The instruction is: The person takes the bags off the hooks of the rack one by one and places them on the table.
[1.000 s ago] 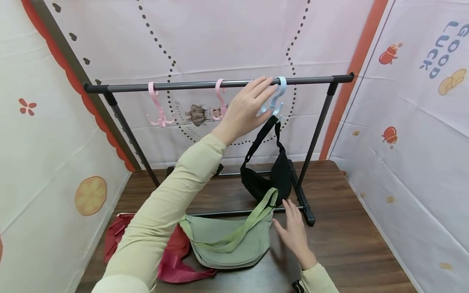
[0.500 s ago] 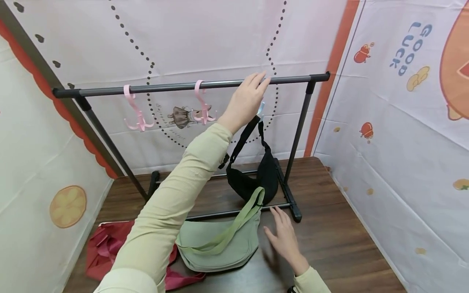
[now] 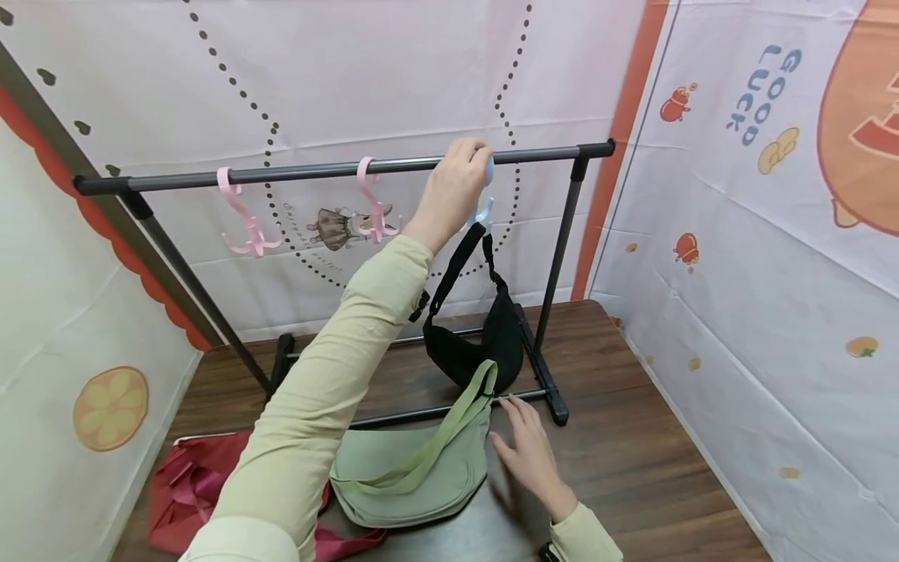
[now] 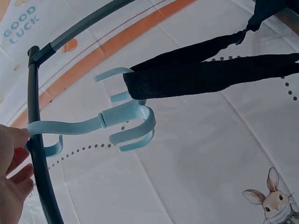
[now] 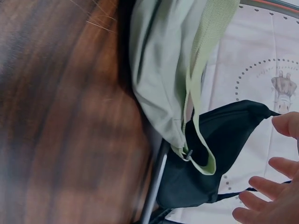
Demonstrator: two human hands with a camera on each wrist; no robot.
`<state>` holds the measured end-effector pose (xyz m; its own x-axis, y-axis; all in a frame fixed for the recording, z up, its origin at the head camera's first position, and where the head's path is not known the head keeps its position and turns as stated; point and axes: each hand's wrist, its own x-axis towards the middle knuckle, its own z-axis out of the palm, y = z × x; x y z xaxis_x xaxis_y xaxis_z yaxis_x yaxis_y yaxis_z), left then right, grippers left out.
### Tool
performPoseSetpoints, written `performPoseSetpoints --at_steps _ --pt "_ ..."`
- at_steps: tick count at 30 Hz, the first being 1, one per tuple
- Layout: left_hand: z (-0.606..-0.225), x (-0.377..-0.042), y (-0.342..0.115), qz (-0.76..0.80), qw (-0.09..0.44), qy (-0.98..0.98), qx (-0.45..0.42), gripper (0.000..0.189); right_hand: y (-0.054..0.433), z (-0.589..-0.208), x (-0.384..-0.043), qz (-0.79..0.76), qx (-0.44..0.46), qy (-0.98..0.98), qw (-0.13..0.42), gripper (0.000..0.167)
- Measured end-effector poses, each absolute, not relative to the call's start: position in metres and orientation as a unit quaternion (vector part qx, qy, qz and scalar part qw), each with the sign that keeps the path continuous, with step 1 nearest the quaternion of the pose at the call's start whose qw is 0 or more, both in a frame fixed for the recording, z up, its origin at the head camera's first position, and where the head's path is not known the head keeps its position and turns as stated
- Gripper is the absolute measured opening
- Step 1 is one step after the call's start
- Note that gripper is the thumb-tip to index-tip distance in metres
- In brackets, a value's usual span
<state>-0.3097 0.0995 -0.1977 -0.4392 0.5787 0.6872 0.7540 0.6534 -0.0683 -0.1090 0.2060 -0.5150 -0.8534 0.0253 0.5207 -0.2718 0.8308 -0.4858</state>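
Note:
My left hand (image 3: 453, 187) is up at the rack's top bar, fingers curled at the upper end of a light blue hook (image 4: 70, 127). In the left wrist view, its thumb and fingertips pinch the hook where it loops over the bar. From the hook's lower prongs hangs the strap (image 4: 187, 84) of a black bag (image 3: 506, 336). Low at the front, my right hand (image 3: 530, 453) has its fingers spread and holds nothing. It hovers just right of a sage green bag (image 3: 421, 507) with a lime strap, which lies on the table against the rack's base.
Two pink hooks (image 3: 242, 215) hang farther left on the black rack bar (image 3: 302, 172). A red bag (image 3: 186, 488) lies at the table's left, partly behind my left sleeve (image 3: 337, 367). Patterned cloth walls (image 3: 709, 234) enclose the wooden table (image 3: 653, 453) on three sides.
My left hand's straight fingers have reached to the blue hook's top and curled there. The head view has turned right, shifting the scene leftward. My right hand stays beside the green bag.

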Motion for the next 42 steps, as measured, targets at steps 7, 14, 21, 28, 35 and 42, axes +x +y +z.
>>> performPoseSetpoints --at_steps 7,14,21,28,35,42 --pt "-0.199 -0.315 0.095 -0.146 0.343 -0.842 -0.39 0.032 0.206 -0.489 -0.136 0.293 0.088 -0.918 0.254 0.053" --pt "-0.195 -0.316 0.094 -0.159 0.331 -0.844 -0.391 0.029 0.221 -0.435 -0.188 0.315 0.093 -0.901 0.284 0.051" --pt "-0.193 -0.316 0.091 -0.181 0.312 -0.844 -0.397 0.027 0.232 -0.375 -0.245 0.347 0.047 -0.881 0.318 0.053" --pt "-0.195 -0.318 0.091 -0.192 0.308 -0.841 -0.4 0.026 0.237 -0.345 -0.288 0.382 0.024 -0.861 0.336 0.052" --pt "-0.194 -0.317 0.093 -0.197 0.305 -0.842 -0.399 0.025 0.235 -0.34 -0.306 0.396 0.059 -0.853 0.335 0.03" --pt "-0.196 -0.317 0.089 -0.199 0.316 -0.838 -0.397 0.025 0.228 -0.339 -0.312 0.417 0.072 -0.832 0.359 0.014"
